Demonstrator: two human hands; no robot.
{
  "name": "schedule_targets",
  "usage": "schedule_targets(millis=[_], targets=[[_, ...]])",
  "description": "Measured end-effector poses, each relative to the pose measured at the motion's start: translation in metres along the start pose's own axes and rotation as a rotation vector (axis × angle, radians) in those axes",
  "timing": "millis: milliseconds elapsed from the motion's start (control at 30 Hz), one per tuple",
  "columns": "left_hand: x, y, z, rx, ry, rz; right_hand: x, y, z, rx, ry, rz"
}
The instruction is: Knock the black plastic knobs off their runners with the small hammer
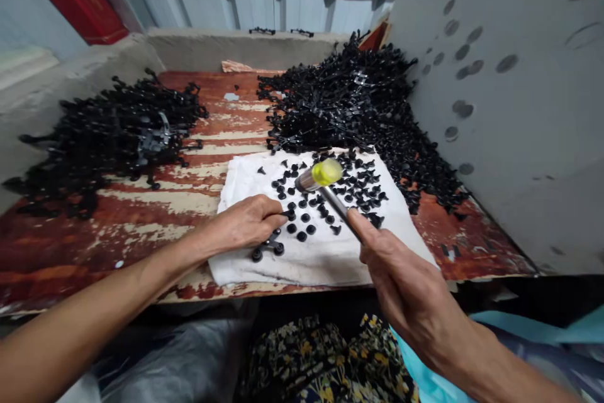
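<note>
My left hand is closed around a black metal bracket with round black feet, part of it hidden under the fingers. It rests low over a white cloth on the bench. In my right hand is a hammer with a metal shaft and a yellow face, the head slightly blurred above the cloth. Several small black round-headed plugs lie on the cloth beside my left hand, and more are scattered behind the hammer head.
A big heap of black brackets lies at the back right, with loose black plugs spilling along a grey panel. Another pile of black brackets is at the left. The worn red-brown bench ends at its front edge before my lap.
</note>
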State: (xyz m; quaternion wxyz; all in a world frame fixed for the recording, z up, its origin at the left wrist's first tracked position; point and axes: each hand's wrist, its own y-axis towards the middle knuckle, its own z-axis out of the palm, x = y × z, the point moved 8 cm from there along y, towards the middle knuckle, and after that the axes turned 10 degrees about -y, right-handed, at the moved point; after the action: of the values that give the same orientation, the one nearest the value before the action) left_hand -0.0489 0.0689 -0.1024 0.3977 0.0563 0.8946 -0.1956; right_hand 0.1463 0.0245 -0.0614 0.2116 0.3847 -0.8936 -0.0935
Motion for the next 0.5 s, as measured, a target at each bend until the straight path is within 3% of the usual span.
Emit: schedule_targets(millis=[133,300,400,500], targets=[[-0.002,0.001,-0.001,-0.007,-0.009,-0.007,-0.001,0.0,0.01,0.104,-0.116,-0.043],[0.005,0.002,0.002,0.059,-0.14,-0.092,-0.005,0.002,0.009,0.111,-0.104,-0.035],[0.005,-0.001,-0.003,0.074,-0.207,-0.112,-0.005,0.006,0.0,0.031,0.06,0.013],[-0.01,-0.008,-0.006,0.113,-0.249,-0.065,-0.012,0.016,-0.013,-0.084,0.307,0.179]])
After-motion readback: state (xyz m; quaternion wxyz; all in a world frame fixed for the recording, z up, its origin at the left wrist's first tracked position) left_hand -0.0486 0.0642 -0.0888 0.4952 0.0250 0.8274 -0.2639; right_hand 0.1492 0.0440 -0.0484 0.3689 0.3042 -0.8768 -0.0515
